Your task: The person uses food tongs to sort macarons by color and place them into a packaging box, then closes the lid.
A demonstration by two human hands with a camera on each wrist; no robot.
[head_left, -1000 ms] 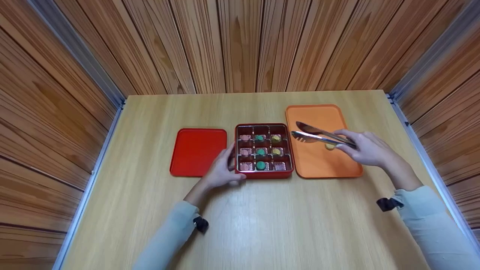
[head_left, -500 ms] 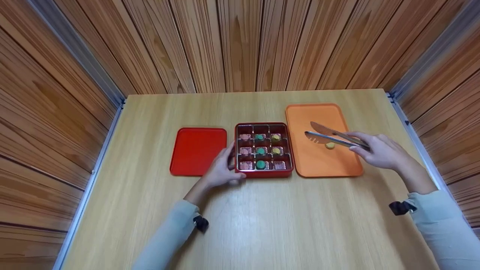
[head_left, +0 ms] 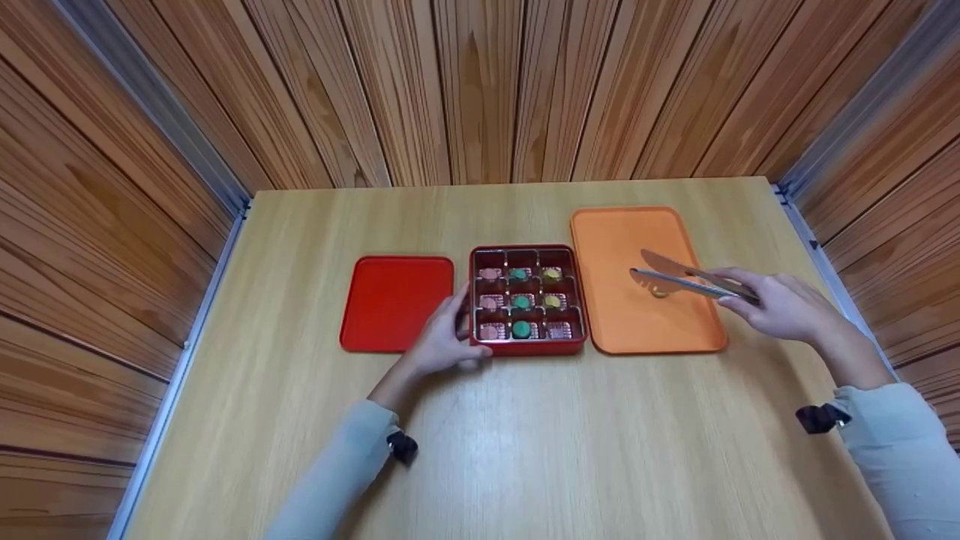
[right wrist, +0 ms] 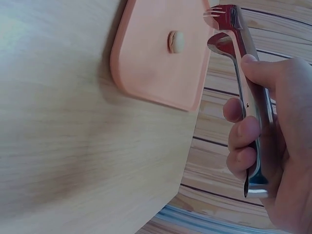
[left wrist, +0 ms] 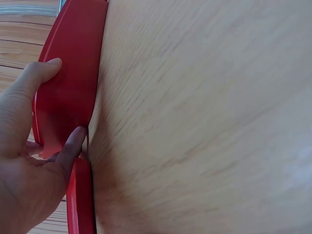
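My left hand (head_left: 436, 346) holds the near left corner of a red box (head_left: 529, 349), thumb on the front wall and fingers along the left side. In the left wrist view, the thumb presses that red wall (left wrist: 73, 68). Small pink, green and yellow macarons sit in the box's compartments; the front right compartment shows bare plastic. My right hand (head_left: 780, 306) grips metal tongs (right wrist: 262, 126), their arms apart and nothing between the tips. The tongs' tips hover over an orange tray (head_left: 622, 322), where one yellow macaron (right wrist: 176, 42) lies, partly covered by them in the head view.
A flat red lid (head_left: 390, 304) lies left of the box, beside my left hand. The orange tray stands close against the box's right side. Wood-plank walls (head_left: 480, 90) close in the table (head_left: 510, 450) at the back and both sides.
My right hand has moved right and slightly toward me, drawing the tongs from beside the box to over the yellow macaron. My left hand and the box have stayed put.
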